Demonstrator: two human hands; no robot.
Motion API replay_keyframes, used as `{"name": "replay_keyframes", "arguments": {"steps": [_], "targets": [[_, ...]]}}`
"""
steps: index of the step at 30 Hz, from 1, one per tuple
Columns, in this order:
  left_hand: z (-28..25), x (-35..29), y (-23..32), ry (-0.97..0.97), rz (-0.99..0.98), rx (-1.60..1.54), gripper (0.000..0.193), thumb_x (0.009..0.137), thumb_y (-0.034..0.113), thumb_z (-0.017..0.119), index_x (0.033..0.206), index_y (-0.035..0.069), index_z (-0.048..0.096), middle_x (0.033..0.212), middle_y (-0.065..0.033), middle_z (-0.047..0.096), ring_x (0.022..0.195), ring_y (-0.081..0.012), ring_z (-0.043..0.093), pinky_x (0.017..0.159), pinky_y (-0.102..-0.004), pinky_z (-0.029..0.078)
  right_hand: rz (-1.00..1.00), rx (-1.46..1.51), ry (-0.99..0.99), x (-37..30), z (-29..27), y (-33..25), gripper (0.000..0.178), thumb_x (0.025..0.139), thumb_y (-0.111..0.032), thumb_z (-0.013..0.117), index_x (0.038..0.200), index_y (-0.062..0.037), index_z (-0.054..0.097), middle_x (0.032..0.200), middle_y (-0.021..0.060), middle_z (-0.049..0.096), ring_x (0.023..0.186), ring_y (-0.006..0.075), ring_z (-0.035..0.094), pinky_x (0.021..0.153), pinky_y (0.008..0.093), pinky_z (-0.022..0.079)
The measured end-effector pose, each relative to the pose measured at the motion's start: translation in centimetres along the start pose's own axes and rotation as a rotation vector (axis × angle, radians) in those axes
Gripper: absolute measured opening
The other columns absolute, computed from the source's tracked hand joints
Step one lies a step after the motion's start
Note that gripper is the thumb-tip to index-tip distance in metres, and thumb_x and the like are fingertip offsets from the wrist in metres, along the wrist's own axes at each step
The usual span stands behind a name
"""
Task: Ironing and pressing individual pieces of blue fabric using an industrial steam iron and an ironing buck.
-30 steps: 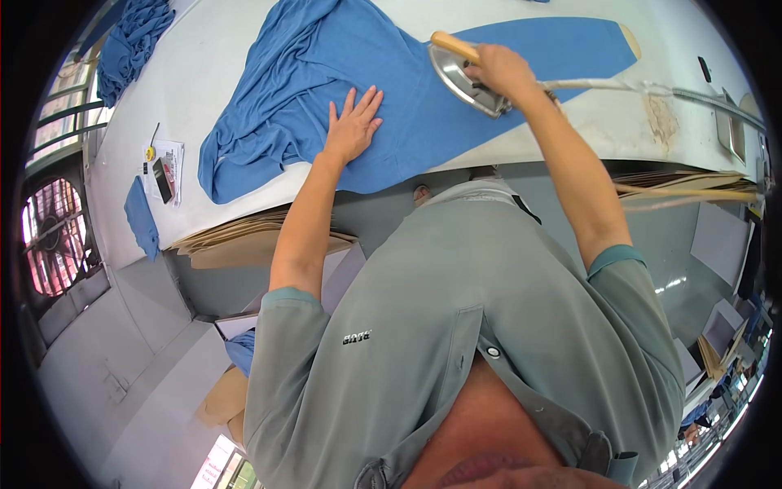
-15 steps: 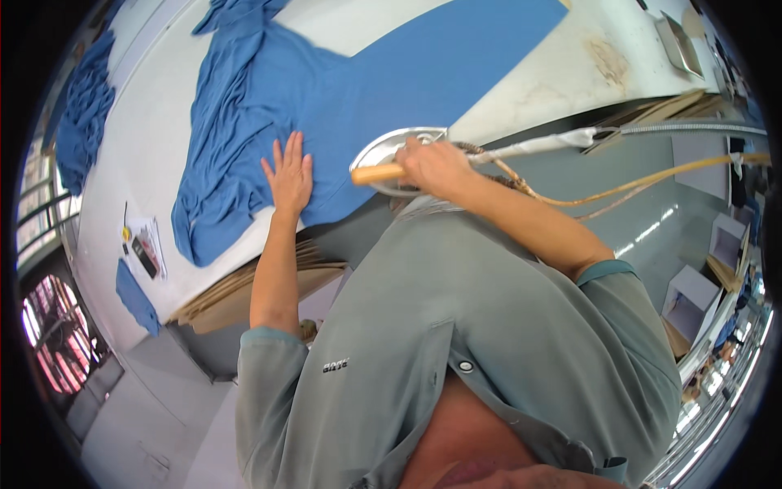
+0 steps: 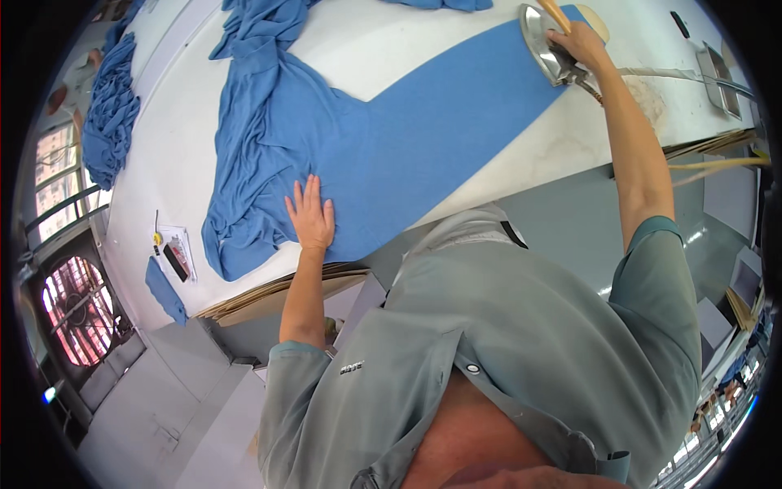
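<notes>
A blue knit garment [image 3: 423, 138] lies over the white table, its right part smoothed flat and its left part bunched in folds. My left hand [image 3: 313, 218] rests flat on the near part of the cloth, fingers spread. At the far right, my right hand [image 3: 580, 42] grips the iron [image 3: 539, 42] by its wooden handle. The shiny metal plate sits at the narrow far end of the flat cloth. Behind it, a pale rounded edge [image 3: 597, 24] sticks out from under the cloth.
More blue cloth [image 3: 112, 114] is heaped at the far left. A metal tray [image 3: 717, 85] stands at the right edge. Papers with a dark phone-like object [image 3: 175, 262] lie near left. Cardboard sheets [image 3: 285, 292] are stacked below the tabletop. The iron's cord [image 3: 664, 73] runs off right.
My right hand has carried the iron away from near my body to the far right end of the cloth. My left hand stays flat on the garment. The whole view has shifted somewhat.
</notes>
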State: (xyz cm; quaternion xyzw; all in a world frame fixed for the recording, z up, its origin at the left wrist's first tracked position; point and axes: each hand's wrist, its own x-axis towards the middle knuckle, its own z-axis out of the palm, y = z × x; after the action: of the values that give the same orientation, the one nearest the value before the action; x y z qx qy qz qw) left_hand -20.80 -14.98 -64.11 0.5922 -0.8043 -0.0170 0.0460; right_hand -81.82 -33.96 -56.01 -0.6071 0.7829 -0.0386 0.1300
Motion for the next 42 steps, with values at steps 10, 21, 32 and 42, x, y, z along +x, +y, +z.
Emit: {"name": "replay_keyframes", "arguments": {"steps": [10,21,32,42], "targets": [[1.0,0.1,-0.8,0.115,-0.021,-0.056,0.051,0.098,0.029,0.046,0.146,0.011,0.044,0.151,-0.0021,0.045,0.143,-0.0323,0.034,0.116,-0.0552,0.02,-0.249,0.026,-0.112,-10.7,5.8,-23.6,0.027,0.085,-0.029,0.065,0.093,-0.0042,0.07,0.087,0.0112,0.07,0.074,0.0266,0.066,0.069,0.0381,0.054],[-4.1,9.1,1.3,-0.17,-0.007,0.215,0.036,0.098,0.03,0.05,0.122,0.008,0.065,0.124,-0.007,0.065,0.113,-0.0342,0.06,0.101,-0.0513,0.039,-0.694,0.113,-0.39,-32.4,10.8,-32.2,0.01,0.08,-0.012,0.062,0.079,-0.0089,0.072,0.074,0.011,0.069,0.063,0.027,0.065,0.058,0.0416,0.052],[-0.6,30.4,31.2,-0.109,0.766,-0.034,0.058,0.097,0.052,0.047,0.148,0.025,0.041,0.154,-0.0146,0.036,0.135,-0.0447,0.039,0.106,-0.0565,0.036,-0.609,0.055,-0.217,-23.4,7.2,-21.6,0.005,0.08,-0.01,0.066,0.076,-0.0082,0.069,0.083,0.0101,0.069,0.065,0.0243,0.065,0.054,0.0358,0.051],[6.4,45.5,49.5,-0.341,0.856,-0.013,0.071,0.095,0.068,0.03,0.154,0.028,0.03,0.163,-0.0097,0.017,0.146,-0.044,0.016,0.114,-0.062,0.016,-0.117,0.218,0.018,-9.6,4.0,-6.5,0.009,0.082,-0.012,0.064,0.082,-0.0081,0.071,0.083,0.0118,0.067,0.066,0.025,0.065,0.053,0.0376,0.05]]}}
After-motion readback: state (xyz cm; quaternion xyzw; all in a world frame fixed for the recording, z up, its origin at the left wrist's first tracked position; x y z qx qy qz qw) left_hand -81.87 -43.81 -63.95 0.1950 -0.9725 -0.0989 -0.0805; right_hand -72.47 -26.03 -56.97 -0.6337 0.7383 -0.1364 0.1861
